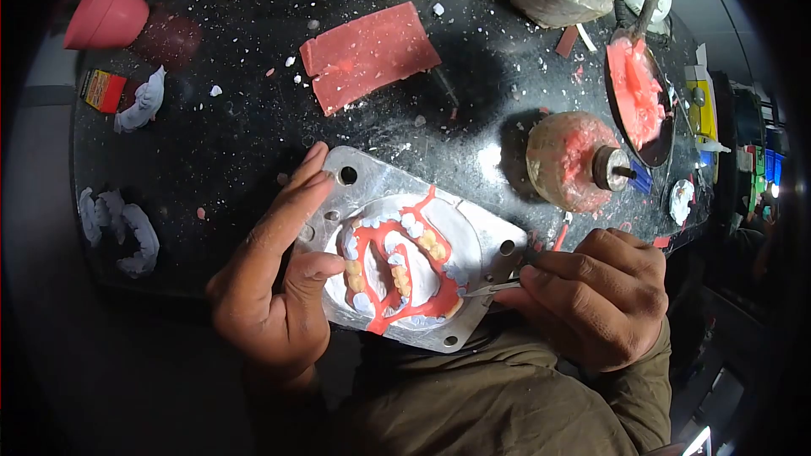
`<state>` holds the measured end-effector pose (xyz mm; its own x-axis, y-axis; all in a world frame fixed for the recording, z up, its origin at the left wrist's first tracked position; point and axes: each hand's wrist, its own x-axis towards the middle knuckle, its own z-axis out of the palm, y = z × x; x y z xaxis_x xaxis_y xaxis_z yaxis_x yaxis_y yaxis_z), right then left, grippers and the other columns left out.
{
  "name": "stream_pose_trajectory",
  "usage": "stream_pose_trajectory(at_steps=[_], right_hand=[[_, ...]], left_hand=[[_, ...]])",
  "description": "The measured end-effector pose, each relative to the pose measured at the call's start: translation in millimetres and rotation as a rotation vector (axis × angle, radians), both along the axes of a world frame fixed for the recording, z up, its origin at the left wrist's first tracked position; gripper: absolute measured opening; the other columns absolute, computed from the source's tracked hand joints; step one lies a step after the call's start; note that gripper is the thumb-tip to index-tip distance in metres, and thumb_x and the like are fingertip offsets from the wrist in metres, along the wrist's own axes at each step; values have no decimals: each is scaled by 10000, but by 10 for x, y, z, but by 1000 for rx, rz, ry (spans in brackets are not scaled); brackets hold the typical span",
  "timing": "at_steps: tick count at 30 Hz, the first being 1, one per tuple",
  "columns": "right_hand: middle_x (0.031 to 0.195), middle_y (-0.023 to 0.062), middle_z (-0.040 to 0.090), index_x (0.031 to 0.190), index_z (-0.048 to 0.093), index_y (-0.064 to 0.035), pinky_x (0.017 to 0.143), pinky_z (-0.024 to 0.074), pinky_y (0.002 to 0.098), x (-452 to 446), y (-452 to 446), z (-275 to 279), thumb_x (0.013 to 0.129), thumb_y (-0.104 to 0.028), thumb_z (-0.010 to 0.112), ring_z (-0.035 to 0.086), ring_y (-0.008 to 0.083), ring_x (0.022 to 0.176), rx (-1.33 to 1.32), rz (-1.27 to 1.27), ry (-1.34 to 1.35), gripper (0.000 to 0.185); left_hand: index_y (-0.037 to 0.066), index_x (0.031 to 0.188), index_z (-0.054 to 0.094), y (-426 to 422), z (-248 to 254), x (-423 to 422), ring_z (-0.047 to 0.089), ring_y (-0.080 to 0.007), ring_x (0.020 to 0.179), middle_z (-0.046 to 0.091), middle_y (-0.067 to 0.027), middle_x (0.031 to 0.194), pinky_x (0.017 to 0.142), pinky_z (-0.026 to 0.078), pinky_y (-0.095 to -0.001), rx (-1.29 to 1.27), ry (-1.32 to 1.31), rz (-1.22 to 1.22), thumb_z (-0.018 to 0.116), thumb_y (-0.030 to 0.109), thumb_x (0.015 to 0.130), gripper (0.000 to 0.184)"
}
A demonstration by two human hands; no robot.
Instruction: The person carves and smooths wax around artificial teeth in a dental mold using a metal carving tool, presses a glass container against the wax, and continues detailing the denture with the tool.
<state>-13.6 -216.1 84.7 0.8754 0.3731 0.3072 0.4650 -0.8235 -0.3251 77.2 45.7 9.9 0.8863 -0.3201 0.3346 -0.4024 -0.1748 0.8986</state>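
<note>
A metal flask plate (481,218) lies tilted at the table's front edge. Set in white plaster on it are dental arches with bluish and yellowish teeth, joined by red wax (441,300). My left hand (283,274) grips the plate's left side, thumb on the near face and fingers along the upper left edge. In my right hand (596,295), closed fingers hold a thin metal tool (494,288). Its tip touches the wax and teeth at the right of the arches. Part of the tool's handle is hidden by my fingers.
Beyond the plate lies a red wax sheet (372,55). A wax-smeared burner (570,162) stands right, near a pan of pink wax (638,93). A pink cup (107,13), a small box (103,91) and plaster pieces (139,241) are left. White crumbs dot the table (245,143).
</note>
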Motion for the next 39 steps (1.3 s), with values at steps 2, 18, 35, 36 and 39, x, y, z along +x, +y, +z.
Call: stream_pose_trajectory(at_steps=[2, 18, 35, 36, 39], right_hand=[[752, 55, 706, 837, 732, -28, 433, 415, 240, 12, 0, 11, 752, -177, 938, 604, 114, 552, -2, 6, -2, 268], [745, 58, 703, 825, 727, -21, 424, 369, 243, 69, 32, 40, 741, -149, 911, 575, 112, 536, -56, 49, -14, 240], [759, 71, 713, 833, 734, -16, 437, 406, 257, -30, -9, -166, 695, -122, 955, 588, 129, 554, 34, -54, -140, 281], [759, 69, 712, 833, 734, -16, 438, 407, 256, -28, -5, -153, 698, -123, 954, 588, 129, 555, 27, -58, -139, 279], [764, 68, 714, 829, 732, -20, 442, 405, 253, -5, 8, -129, 715, -128, 942, 586, 125, 551, 14, -42, -116, 262]], left_hand=[[-172, 1179, 700, -15, 1, -3, 700, -410, 1244, 715, -354, 1245, 1101, 523, -473, -18, 1, 15, 670, 41, 969, 301], [-183, 1186, 696, 6, -2, 4, 701, -418, 1242, 717, -354, 1244, 1051, 553, -440, -2, -16, -3, 624, -33, 954, 285], [-175, 1243, 675, 19, -26, 3, 693, -412, 1250, 711, -357, 1247, 1112, 509, -484, 5, -13, -10, 683, 180, 1025, 417], [-175, 1243, 675, 20, -30, 2, 693, -412, 1250, 711, -357, 1247, 1112, 509, -484, 6, -14, -11, 683, 180, 1025, 417], [-174, 1241, 676, 23, -36, -5, 693, -411, 1251, 712, -356, 1248, 1112, 509, -483, -11, 1, -11, 678, 163, 1024, 401]])
